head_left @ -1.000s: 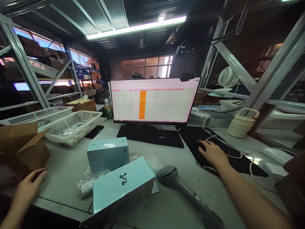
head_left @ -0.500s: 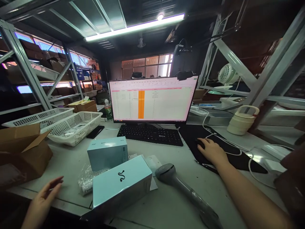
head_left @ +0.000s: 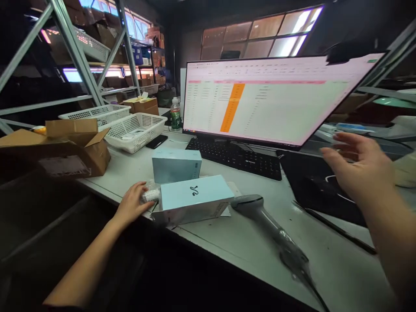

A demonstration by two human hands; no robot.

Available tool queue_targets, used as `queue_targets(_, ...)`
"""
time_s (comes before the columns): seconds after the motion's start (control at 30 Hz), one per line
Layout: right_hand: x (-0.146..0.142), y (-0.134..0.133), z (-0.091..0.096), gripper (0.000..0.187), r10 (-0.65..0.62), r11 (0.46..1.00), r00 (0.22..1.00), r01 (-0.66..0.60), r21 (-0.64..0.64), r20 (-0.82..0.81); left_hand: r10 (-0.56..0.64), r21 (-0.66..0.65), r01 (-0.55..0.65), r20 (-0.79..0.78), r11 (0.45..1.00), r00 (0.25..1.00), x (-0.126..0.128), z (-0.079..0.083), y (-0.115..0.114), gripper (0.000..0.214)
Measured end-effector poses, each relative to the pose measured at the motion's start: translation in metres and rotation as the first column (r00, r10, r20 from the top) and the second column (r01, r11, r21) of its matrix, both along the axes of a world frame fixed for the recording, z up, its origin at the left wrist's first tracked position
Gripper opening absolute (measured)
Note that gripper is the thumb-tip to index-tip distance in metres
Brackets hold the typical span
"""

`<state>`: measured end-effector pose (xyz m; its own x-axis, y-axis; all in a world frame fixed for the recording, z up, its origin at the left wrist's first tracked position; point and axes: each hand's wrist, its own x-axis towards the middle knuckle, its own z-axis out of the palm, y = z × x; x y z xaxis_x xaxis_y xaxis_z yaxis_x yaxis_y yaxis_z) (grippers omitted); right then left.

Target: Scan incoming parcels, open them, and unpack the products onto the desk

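My left hand (head_left: 131, 203) reaches the table's front edge, thumb and fingers closed round a bundle of clear bubble wrap (head_left: 150, 195). What the wrap holds, if anything, cannot be made out. Right beside it lies a light-blue box (head_left: 195, 193) with a black squiggle on its top. A second light-blue box (head_left: 177, 168) stands behind it. My right hand (head_left: 360, 162) is raised over the black mouse pad (head_left: 305, 173), fingers apart and holding nothing. A grey handheld barcode scanner (head_left: 269, 221) lies right of the front box, its cable running off the near edge.
A monitor (head_left: 276, 108) showing a spreadsheet stands behind a black keyboard (head_left: 237, 159). On the left are an open cardboard box (head_left: 74, 151), white plastic baskets (head_left: 136, 134), a phone (head_left: 157, 141) and a bottle (head_left: 175, 115). A dark thin rod (head_left: 338, 227) lies by the mouse pad.
My right hand has lifted off the mouse and opened. My left hand has moved right, onto the bubble wrap. The view has turned and tilted down.
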<state>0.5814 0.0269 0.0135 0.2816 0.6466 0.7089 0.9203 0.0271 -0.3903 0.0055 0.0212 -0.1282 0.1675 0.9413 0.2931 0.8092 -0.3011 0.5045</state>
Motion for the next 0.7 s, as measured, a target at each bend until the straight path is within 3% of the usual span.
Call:
queue_targets(0.03,-0.03,-0.01,0.01,0.065,0.156,0.985,0.988,-0.155,-0.077,0.001,-0.01,-0.012,0.01,-0.007,1.0,1.0,0.004,0.003,0.002,0.037)
queue_targets(0.07,-0.062,-0.019,0.017,0.063,0.337,0.925,0.94,-0.322,-0.2,0.045,-0.026,-0.028,0.025,-0.021,0.999,0.999,0.007,0.006,0.003,0.038)
queue_targets(0.13,-0.121,-0.035,0.021,0.069,0.649,0.727,0.749,-0.562,-0.395,0.131,-0.06,-0.051,0.057,-0.058,0.997,0.997,0.015,0.01,0.006,0.048)
queue_targets(0.2,-0.168,-0.039,0.015,0.08,0.782,0.565,0.611,-0.613,-0.553,0.123,-0.091,-0.039,0.087,-0.093,0.995,0.992,0.021,0.013,0.009,0.059)
queue_targets(0.23,-0.184,-0.037,0.012,0.084,0.808,0.513,0.58,-0.606,-0.608,0.105,-0.103,-0.032,0.101,-0.105,0.994,0.989,0.025,0.014,0.01,0.06)
queue_targets(0.3,-0.205,-0.03,0.005,0.087,0.809,0.472,0.583,-0.567,-0.675,0.076,-0.103,-0.016,0.102,-0.124,0.995,0.987,0.029,0.015,0.013,0.054)
queue_targets(0.43,-0.217,-0.034,0.0,0.076,0.786,0.521,0.609,-0.559,-0.645,0.107,-0.031,0.087,0.038,-0.08,0.995,0.996,0.027,0.012,0.014,0.056)
queue_targets(0.53,-0.218,-0.07,-0.017,0.066,0.78,0.617,0.577,-0.644,-0.452,0.242,-0.049,0.241,-0.011,0.241,0.97,0.969,0.021,-0.003,-0.002,0.048)
queue_targets(0.57,-0.218,-0.085,-0.027,0.066,0.746,0.665,0.591,-0.656,-0.356,0.306,-0.075,0.287,-0.055,0.423,0.956,0.903,0.022,-0.01,-0.013,0.044)
queue_targets(0.63,-0.22,-0.114,-0.054,0.072,0.611,0.773,0.675,-0.621,-0.127,0.414,-0.135,0.319,-0.179,0.755,0.931,0.642,0.031,-0.026,-0.041,0.043)
queue_targets(0.7,-0.226,-0.134,-0.084,0.079,0.412,0.855,0.797,-0.506,0.114,0.442,-0.197,0.294,-0.218,0.904,0.931,0.38,0.051,-0.035,-0.076,0.054)
